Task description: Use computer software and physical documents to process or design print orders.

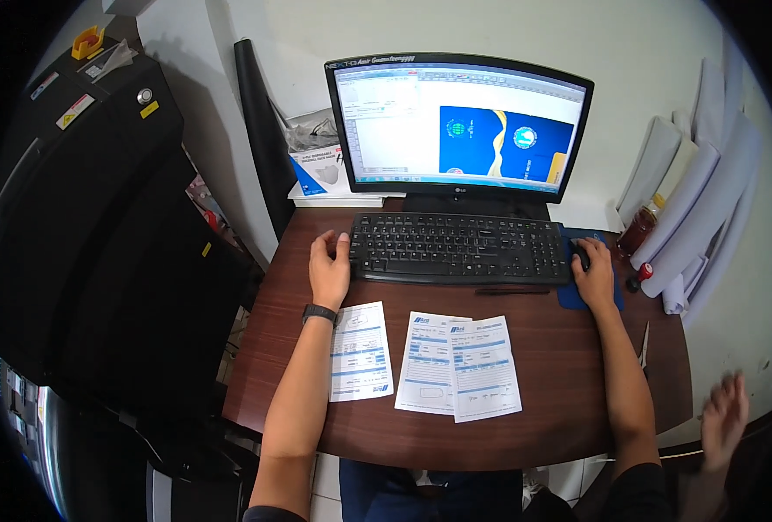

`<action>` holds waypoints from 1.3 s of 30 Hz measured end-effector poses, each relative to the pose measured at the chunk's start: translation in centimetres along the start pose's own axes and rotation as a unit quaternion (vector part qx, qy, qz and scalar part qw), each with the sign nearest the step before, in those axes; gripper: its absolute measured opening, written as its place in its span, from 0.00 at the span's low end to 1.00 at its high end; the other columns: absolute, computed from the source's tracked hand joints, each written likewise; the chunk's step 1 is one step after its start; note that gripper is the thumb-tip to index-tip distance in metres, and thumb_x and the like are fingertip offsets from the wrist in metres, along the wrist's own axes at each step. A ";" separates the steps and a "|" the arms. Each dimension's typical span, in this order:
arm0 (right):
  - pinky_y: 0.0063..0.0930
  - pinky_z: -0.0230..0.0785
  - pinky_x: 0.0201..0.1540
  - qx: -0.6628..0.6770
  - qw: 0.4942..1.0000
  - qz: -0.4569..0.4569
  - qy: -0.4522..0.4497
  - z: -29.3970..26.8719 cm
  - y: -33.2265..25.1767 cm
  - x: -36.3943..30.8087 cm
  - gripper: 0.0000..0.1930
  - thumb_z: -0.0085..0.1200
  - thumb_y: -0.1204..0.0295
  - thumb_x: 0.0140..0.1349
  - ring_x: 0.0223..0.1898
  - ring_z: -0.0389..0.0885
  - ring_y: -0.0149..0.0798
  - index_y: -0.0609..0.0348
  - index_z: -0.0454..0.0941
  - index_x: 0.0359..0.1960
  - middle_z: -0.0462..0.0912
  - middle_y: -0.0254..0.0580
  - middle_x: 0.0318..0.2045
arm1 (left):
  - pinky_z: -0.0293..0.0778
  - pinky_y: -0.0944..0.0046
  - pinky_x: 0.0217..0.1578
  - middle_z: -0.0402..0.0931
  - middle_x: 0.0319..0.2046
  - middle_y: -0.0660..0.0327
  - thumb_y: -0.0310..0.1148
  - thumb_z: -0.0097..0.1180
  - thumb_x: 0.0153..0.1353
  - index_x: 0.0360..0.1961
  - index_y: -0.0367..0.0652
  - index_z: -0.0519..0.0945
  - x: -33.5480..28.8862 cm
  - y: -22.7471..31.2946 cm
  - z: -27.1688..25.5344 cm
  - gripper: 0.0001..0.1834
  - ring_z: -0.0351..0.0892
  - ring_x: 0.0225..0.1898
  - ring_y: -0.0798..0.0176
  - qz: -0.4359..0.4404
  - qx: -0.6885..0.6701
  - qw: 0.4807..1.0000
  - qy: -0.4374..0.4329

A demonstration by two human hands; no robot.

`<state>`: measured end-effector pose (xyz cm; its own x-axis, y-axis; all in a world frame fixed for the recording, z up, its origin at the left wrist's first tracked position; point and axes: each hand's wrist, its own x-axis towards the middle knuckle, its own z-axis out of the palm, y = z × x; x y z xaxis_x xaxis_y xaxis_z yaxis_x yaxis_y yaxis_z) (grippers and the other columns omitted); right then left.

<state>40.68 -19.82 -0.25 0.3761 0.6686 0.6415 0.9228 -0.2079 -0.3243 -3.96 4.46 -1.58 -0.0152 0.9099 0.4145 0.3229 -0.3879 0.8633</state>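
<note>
My right hand (594,277) rests over a black computer mouse (582,254), fingers curled round it, on a blue mouse pad (614,300). My left hand (328,268), with a dark band on its wrist, lies at the left end of a black keyboard (456,248). Its fingers are slightly bent and apart, holding nothing. Behind the keyboard stands a monitor (386,139) showing a blue and yellow design beside white panels. One printed form (362,352) lies next to my left forearm. Two more forms, a partly covered one (422,370) and one over it (488,370), lie at the middle.
On the brown desk (560,383), a dark pen-like stick (512,292) lies below the keyboard. A jar of dark red liquid (641,228), a red-topped stamp (639,277) and paper rolls (699,183) stand right. Another person's hand (725,422) is at lower right. A large black machine (99,261) stands left.
</note>
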 end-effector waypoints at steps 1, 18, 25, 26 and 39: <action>0.43 0.68 0.64 0.000 1.000 -0.002 -0.001 0.1 0.1 0.0 0.18 0.59 0.72 0.62 0.60 0.76 0.56 0.62 0.81 0.54 0.79 0.54 0.56 | 0.74 0.55 0.56 0.80 0.53 0.46 0.48 0.56 0.72 0.58 0.32 0.77 0.2 -0.2 0.0 0.28 0.81 0.55 0.50 -0.002 0.013 1.000 -0.010; 0.20 0.66 0.32 0.700 0.593 0.281 -0.281 -9.9 -9.1 1.5 0.10 0.58 0.73 0.69 0.30 0.73 0.22 0.58 0.82 0.51 0.76 0.28 0.34 | 0.73 0.53 0.58 0.78 0.54 0.46 0.45 0.56 0.71 0.58 0.32 0.77 -0.4 0.0 -0.8 0.26 0.79 0.57 0.47 0.036 0.059 0.998 -0.013; 0.20 0.70 0.42 0.432 0.810 0.099 -0.385 -6.7 -15.1 0.3 0.10 0.67 0.75 0.62 0.35 0.79 0.23 0.60 0.88 0.45 0.83 0.29 0.31 | 0.72 0.52 0.57 0.77 0.54 0.46 0.41 0.56 0.71 0.59 0.36 0.76 -0.9 2.3 -1.3 0.23 0.76 0.57 0.42 0.185 0.130 0.972 -0.070; 0.23 0.72 0.43 0.428 0.798 0.094 -0.414 -6.5 -16.1 -0.4 0.10 0.67 0.73 0.63 0.37 0.79 0.23 0.60 0.88 0.46 0.83 0.28 0.33 | 0.72 0.52 0.57 0.77 0.54 0.46 0.42 0.56 0.71 0.59 0.36 0.76 -0.6 2.2 -1.9 0.23 0.76 0.57 0.42 0.187 0.139 0.970 -0.074; 0.43 0.44 0.80 0.192 0.747 -0.393 -0.500 2.0 -32.2 -9.8 0.51 0.56 0.44 0.67 0.81 0.41 0.54 0.72 0.49 0.76 0.44 0.59 0.79 | 0.71 0.50 0.59 0.78 0.54 0.44 0.52 0.53 0.72 0.55 0.33 0.79 6.1 -3.8 -6.0 0.29 0.77 0.57 0.41 0.090 0.164 0.982 0.030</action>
<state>7.07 -18.25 2.52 -0.6977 0.7153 -0.0393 0.6614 0.6221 -0.4190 -10.93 10.63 -0.61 0.0181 0.8169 0.5765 0.6130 -0.4646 0.6391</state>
